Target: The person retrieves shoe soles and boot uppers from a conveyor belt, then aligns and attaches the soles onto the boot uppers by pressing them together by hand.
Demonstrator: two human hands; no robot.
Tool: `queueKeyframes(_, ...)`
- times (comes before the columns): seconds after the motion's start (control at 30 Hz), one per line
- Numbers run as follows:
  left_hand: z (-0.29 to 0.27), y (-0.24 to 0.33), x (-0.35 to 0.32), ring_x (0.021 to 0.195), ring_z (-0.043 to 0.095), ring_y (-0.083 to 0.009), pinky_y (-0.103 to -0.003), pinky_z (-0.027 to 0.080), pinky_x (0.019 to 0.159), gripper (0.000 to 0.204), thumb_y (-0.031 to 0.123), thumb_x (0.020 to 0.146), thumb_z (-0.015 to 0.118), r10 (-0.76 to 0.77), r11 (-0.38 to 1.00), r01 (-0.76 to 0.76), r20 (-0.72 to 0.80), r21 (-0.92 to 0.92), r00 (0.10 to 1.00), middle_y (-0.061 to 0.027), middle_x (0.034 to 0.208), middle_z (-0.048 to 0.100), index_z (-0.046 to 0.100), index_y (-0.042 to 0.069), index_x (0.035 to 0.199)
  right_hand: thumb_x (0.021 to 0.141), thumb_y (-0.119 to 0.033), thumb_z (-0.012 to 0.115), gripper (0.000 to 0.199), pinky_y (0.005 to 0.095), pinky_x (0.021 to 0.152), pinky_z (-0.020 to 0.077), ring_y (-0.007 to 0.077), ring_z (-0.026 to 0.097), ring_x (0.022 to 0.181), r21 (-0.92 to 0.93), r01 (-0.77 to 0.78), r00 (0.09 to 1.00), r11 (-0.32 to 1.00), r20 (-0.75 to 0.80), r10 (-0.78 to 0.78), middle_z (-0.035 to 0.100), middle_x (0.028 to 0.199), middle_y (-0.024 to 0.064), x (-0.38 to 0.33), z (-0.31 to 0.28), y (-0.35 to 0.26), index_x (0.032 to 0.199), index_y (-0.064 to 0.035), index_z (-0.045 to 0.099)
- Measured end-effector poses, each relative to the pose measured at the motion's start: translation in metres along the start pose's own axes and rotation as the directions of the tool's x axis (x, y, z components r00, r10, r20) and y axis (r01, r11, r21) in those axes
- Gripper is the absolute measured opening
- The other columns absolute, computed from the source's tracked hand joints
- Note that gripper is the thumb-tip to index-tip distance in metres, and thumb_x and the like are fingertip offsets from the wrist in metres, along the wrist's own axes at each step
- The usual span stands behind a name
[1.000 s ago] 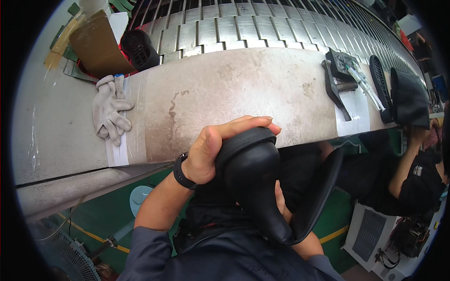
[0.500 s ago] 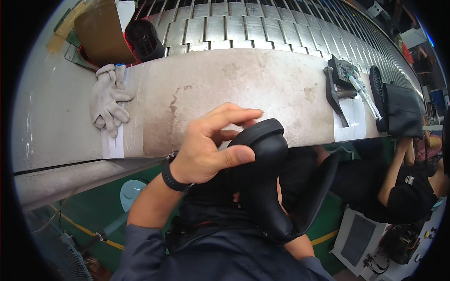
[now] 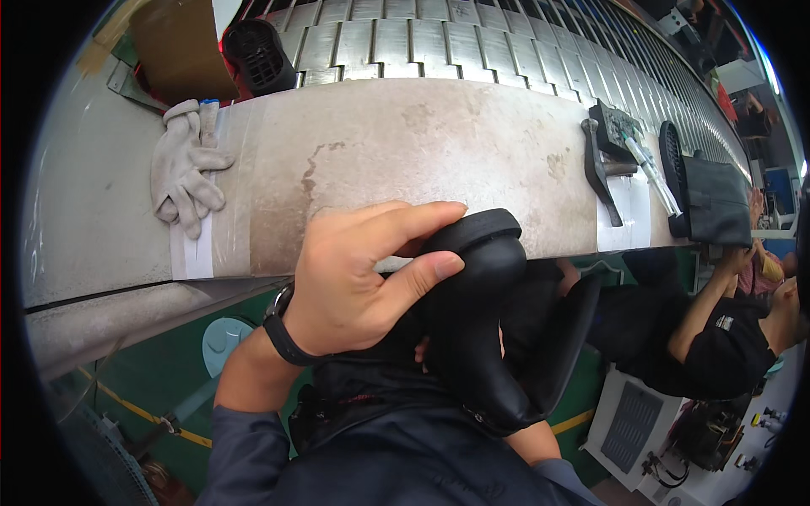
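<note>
Clearly, in the head view, the left hand (image 3: 359, 282) lay over the top of a black shoe upper (image 3: 472, 320), fingers spread across its rounded end and the thumb pressed along its near side; its grip was closed on that shoe, which sat below the near edge of the surface (image 3: 405, 160), close to the person's body. Holding it from above that way looked meant to steady the piece and keep it from twisting while the other hand worked from below. The right hand (image 3: 426, 352) was almost wholly hidden beneath the shoe: only fingertips showed at the left of the dark shape and a forearm at the lower edge, so it seemed to support the upper from underneath, though I cannot tell whether its grip was closed.

On the surface, well apart from the hands, a pair of pale work gloves (image 3: 184, 167) lay flat at the left, beside a strip of clear tape, set aside within reach. At the right a black hammer (image 3: 599, 169) rested with its handle toward the near edge, probably so it could be caught up quickly, and just beyond it lay a slim tool (image 3: 648, 173) and another black shoe piece (image 3: 704, 198). Behind ran a slatted metal conveyor (image 3: 472, 42), bearing a black sole (image 3: 257, 55) at the left. A seated co-worker's arm (image 3: 709, 299) showed at the far right.
</note>
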State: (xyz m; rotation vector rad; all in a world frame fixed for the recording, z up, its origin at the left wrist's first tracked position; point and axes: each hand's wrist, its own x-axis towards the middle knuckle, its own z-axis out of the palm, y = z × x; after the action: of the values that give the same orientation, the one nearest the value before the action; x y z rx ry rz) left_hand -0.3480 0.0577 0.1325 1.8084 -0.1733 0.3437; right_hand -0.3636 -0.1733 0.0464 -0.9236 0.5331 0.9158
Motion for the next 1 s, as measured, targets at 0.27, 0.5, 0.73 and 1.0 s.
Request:
queueKeyframes(0.27,0.006,0.017,-0.009,0.096,0.08,-0.0258,-0.033,0.063,0.086,0.044,0.003,0.092,0.084,0.058,0.946,-0.046,-0.027,0.32,0.998,-0.0188,0.109,0.079,0.072,-0.005,0.133,0.108,-0.075,0.034,0.093,0.0368,0.076,0.0647,0.0286,0.077,0.096,0.085,0.108,0.875,0.99,0.465,-0.136,0.073,0.125,0.0216,0.014,-0.048,0.022,0.155,0.0034,0.049)
queueKeyframes(0.5,0.016,0.013,-0.007,0.089,0.077,-0.0315,-0.035,0.061,0.08,0.035,-0.004,0.094,0.077,0.277,0.905,-0.245,-0.044,0.348,0.96,-0.021,0.108,0.077,0.073,-0.005,0.128,0.109,-0.069,0.044,0.086,0.0356,0.087,0.0637,0.0279,0.076,0.105,0.152,0.178,0.845,0.972,0.482,-0.23,0.071,0.133,0.0207,0.01,-0.028,0.015,0.159,0.0013,0.045)
queueKeyframes(0.73,0.017,0.032,-0.004,0.079,0.07,-0.0252,-0.032,0.057,0.072,0.06,0.026,0.084,0.094,0.207,0.896,-0.197,0.018,0.398,0.978,-0.0149,0.097,0.072,0.072,-0.003,0.132,0.112,-0.051,0.05,0.062,0.0363,0.084,0.0613,0.0302,0.074,0.099,0.233,0.202,0.863,0.951,0.416,-0.286,0.069,0.121,0.0229,0.004,-0.014,0.012,0.14,0.0034,0.056)
queueKeyframes(1.0,0.007,0.043,0.029,0.084,0.066,-0.02,-0.032,0.055,0.069,0.082,0.041,0.078,0.096,0.284,0.76,-0.415,0.319,0.5,0.904,-0.0091,0.104,0.068,0.068,0.0,0.143,0.112,-0.037,0.055,0.044,0.0378,0.076,0.0612,0.0311,0.073,0.09,0.063,0.138,0.835,0.988,0.529,-0.151,0.069,0.106,0.0227,-0.022,-0.016,-0.004,0.125,0.0043,0.06)
